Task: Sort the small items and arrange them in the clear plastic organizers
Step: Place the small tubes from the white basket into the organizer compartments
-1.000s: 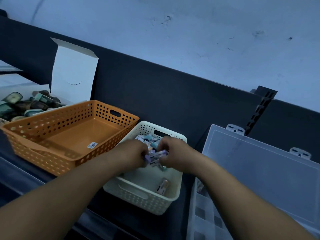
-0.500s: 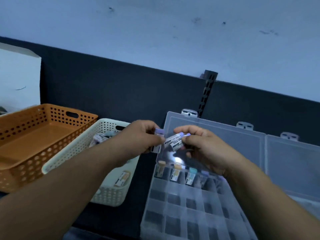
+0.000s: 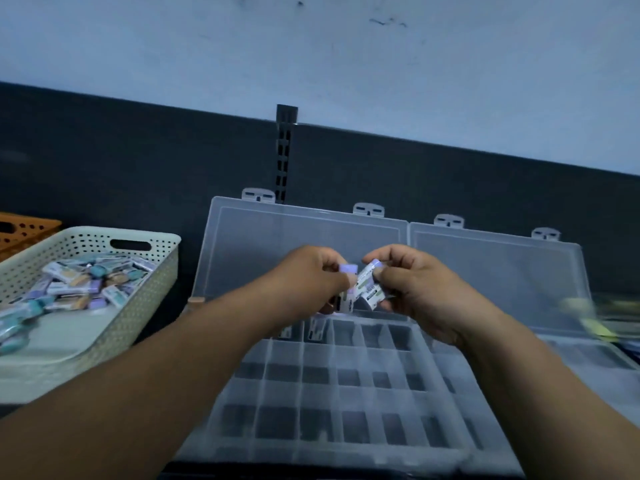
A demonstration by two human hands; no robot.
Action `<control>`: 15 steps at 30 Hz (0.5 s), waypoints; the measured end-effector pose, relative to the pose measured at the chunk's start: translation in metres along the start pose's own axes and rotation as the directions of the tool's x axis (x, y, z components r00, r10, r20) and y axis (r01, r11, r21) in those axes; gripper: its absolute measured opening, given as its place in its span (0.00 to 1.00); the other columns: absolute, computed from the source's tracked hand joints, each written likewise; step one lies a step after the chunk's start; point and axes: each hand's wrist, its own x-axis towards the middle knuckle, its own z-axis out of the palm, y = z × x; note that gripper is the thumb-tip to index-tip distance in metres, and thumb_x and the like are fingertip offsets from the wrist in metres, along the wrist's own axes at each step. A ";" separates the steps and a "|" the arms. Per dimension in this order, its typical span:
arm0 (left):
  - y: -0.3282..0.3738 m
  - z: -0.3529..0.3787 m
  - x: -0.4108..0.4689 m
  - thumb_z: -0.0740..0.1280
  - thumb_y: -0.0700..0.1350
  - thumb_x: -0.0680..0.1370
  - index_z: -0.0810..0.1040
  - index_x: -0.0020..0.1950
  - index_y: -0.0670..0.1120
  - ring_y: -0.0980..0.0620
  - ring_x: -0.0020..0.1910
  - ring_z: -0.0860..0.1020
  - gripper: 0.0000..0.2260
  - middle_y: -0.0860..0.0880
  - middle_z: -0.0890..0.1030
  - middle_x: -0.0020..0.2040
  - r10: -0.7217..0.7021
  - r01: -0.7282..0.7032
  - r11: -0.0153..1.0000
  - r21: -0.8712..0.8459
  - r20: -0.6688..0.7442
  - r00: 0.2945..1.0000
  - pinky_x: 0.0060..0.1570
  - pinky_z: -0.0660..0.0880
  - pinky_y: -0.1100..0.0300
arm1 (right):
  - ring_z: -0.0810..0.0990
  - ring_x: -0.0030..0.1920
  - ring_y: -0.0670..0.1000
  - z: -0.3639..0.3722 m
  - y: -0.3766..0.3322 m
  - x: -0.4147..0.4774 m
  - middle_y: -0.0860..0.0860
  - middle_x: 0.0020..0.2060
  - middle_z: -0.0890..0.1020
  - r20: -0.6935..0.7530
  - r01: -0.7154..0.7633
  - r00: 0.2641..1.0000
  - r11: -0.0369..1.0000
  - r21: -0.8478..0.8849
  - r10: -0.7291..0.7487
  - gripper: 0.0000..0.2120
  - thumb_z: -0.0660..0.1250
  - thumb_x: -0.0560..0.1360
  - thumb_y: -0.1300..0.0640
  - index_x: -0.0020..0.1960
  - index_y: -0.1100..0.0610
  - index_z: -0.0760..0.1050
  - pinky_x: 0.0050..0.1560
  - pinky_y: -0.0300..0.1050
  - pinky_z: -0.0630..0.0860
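Observation:
A clear plastic organizer (image 3: 332,386) with many small compartments lies open before me, its lid (image 3: 298,244) standing up at the back. My left hand (image 3: 308,278) pinches a small purple labelled item (image 3: 347,289) above the organizer's back row. My right hand (image 3: 412,285) grips another small purple labelled item (image 3: 372,284) right beside it; the two items nearly touch. Two small items (image 3: 317,330) stand in back-row compartments under my hands. A cream perforated basket (image 3: 138,306) at the left holds several more small items (image 3: 83,282).
A second clear organizer (image 3: 581,362) lies open at the right, its lid (image 3: 495,268) upright. An orange basket (image 3: 31,226) shows at the far left edge. A dark back panel with a slotted black upright (image 3: 284,154) runs behind everything. Blurred yellowish objects (image 3: 588,317) sit at the right.
My view has swung right, from the baskets to the organizer. Both hands carried the purple items out of the cream basket and now hold them over the organizer's back row.

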 end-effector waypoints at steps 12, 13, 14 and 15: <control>-0.014 0.033 0.026 0.67 0.43 0.76 0.80 0.45 0.48 0.49 0.45 0.78 0.03 0.50 0.81 0.45 0.094 -0.039 0.739 0.673 -0.045 0.995 0.41 0.70 0.61 | 0.77 0.33 0.48 -0.051 0.036 0.009 0.48 0.33 0.80 0.042 0.128 0.991 0.785 -0.606 -0.129 0.06 0.69 0.75 0.63 0.41 0.54 0.77 0.40 0.47 0.79; -0.014 0.033 0.028 0.66 0.44 0.77 0.81 0.47 0.48 0.49 0.45 0.77 0.04 0.49 0.81 0.46 0.084 -0.034 0.709 0.705 -0.036 0.996 0.42 0.70 0.61 | 0.78 0.33 0.48 -0.050 0.038 0.013 0.47 0.33 0.80 0.056 0.138 0.990 0.760 -0.635 -0.133 0.09 0.69 0.75 0.61 0.39 0.51 0.76 0.41 0.49 0.79; -0.015 0.034 0.029 0.66 0.46 0.77 0.82 0.49 0.49 0.49 0.46 0.77 0.05 0.50 0.82 0.47 0.072 -0.026 0.680 0.732 -0.032 0.997 0.43 0.70 0.61 | 0.78 0.34 0.49 -0.048 0.039 0.017 0.47 0.33 0.80 0.071 0.150 0.988 0.731 -0.666 -0.138 0.10 0.70 0.75 0.60 0.37 0.50 0.75 0.40 0.49 0.79; -0.017 0.035 0.030 0.66 0.48 0.78 0.82 0.49 0.50 0.49 0.48 0.78 0.06 0.50 0.82 0.48 0.067 -0.020 0.645 0.764 -0.030 0.997 0.46 0.70 0.60 | 0.79 0.34 0.49 -0.046 0.041 0.021 0.47 0.34 0.80 0.085 0.158 0.987 0.698 -0.699 -0.139 0.11 0.70 0.75 0.59 0.36 0.48 0.74 0.40 0.48 0.79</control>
